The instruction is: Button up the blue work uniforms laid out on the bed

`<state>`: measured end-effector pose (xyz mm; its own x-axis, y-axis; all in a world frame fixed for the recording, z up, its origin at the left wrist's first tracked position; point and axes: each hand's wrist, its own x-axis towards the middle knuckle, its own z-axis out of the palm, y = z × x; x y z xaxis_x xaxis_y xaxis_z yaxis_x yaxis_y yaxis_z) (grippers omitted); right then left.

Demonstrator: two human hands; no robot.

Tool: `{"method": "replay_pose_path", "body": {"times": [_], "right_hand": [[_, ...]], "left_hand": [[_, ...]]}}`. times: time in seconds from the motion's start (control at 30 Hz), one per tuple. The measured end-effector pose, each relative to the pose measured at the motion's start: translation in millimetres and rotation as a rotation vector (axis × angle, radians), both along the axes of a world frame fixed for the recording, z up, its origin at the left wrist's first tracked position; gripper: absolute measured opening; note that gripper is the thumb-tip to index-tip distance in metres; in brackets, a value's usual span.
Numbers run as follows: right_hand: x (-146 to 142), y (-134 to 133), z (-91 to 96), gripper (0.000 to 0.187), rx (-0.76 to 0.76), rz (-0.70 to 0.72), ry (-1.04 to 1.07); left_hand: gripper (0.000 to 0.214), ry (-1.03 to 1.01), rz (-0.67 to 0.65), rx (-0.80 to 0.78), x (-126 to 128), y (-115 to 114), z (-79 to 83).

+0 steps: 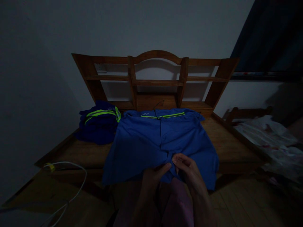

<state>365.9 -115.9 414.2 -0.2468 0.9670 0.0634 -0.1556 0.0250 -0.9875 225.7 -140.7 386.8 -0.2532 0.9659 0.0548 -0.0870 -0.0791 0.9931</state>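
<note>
Both hands pinch the front of a bright-blue cloth garment with yellow-green stripes (pixel 139 142), spread over the desk's front edge.
A dark-blue bundled cloth garment (pixel 99 129) crowds its left side; a looped white cable (pixel 85 176) crosses the front-left corner. The left hand (pixel 152 178) and right hand (pixel 190 170) grasp cloth near the hem. The brown wooden desk (pixel 236 142) carries a brown wooden shelf unit (pixel 157 83) along its back edge, before a pale wall (pixel 59 37) in dim light.
</note>
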Motion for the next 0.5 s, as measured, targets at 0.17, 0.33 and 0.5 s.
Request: {"method": "replay_pose_path", "body": {"times": [0.17, 0.33, 0.5], "right_hand": [[-6, -3, 1.3, 0.025, 0.066, -0.129, -0.070], [-4, -12, 14.5, 0.022, 0.253, -0.216, -0.234], [1, -18, 21.3, 0.021, 0.430, -0.173, -0.349]], "left_hand": [[0.037, 0.017, 0.072, 0.000, 7, 3, -12.3], [0.030, 0.043, 0.085, 0.038, 12, 0, -0.1], [0.028, 0.062, 0.079, 0.022, 16, -2, 12.3]]}}
